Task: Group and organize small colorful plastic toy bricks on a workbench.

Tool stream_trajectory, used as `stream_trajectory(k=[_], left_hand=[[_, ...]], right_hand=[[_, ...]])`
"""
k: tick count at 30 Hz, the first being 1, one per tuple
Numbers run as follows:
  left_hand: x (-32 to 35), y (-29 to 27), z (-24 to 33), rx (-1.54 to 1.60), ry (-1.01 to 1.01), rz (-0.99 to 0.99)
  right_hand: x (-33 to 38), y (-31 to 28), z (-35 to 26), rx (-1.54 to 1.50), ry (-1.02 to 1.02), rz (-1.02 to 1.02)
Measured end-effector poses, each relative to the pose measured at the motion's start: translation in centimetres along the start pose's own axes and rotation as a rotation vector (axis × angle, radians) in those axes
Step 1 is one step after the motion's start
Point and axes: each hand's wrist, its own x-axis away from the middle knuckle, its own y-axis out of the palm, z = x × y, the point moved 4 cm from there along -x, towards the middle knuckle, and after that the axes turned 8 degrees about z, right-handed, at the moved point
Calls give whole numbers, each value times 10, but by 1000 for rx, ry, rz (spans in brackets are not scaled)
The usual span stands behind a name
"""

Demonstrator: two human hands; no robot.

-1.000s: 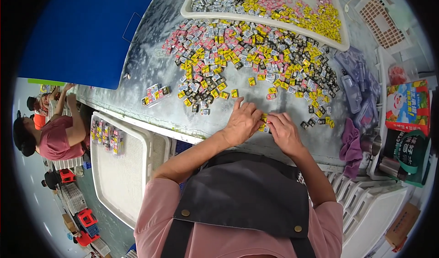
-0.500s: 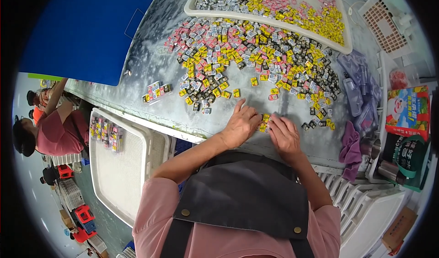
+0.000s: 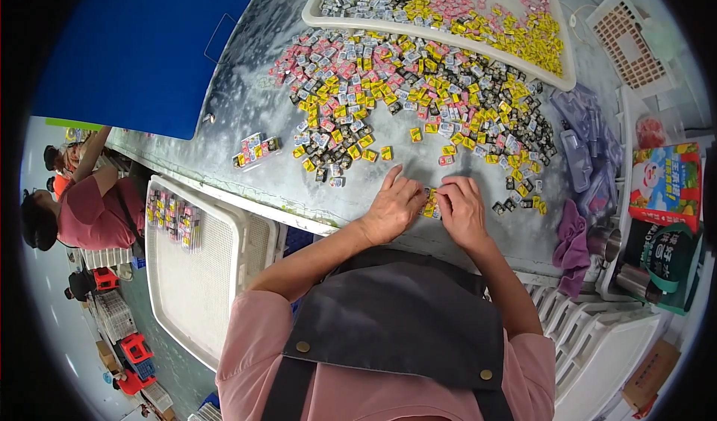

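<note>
Near the front edge of the table [image 3: 328,186], a short block of small, colourful wrapped packets [image 3: 431,204], yellow and dark, lies between my hands. My left hand [image 3: 394,208] has its fingers curled against the block's left side, the index finger poking forward. On the other side, the bent fingers of my right hand [image 3: 462,209] press on its right edge and partly cover it. Ahead spreads a large loose pile of similar packets [image 3: 351,96] in yellow, pink, black and pale grey. A filled clear pack [image 3: 256,151] of them lies to the left.
A white tray [image 3: 441,31] of sorted packets stands at the back. A blue board [image 3: 142,48] covers the far left. Purple plastic pieces [image 3: 579,148] and a purple cloth [image 3: 571,242] lie right. Below left, a white crate [image 3: 194,279] holds filled packs. A co-worker [image 3: 97,208] sits beyond.
My right hand has shifted slightly forward, its fingers more bent over the block's edge. My left hand stays almost in place. The loose pile looks the same.
</note>
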Motion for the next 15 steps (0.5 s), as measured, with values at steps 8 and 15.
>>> stream_trajectory(k=[8,15], left_hand=[[13,-46,-29,-22,-264,139],[37,-35,2,-64,0,-88]], right_hand=[[8,-10,-4,42,-49,-44],[29,4,-19,152,-180,-428]])
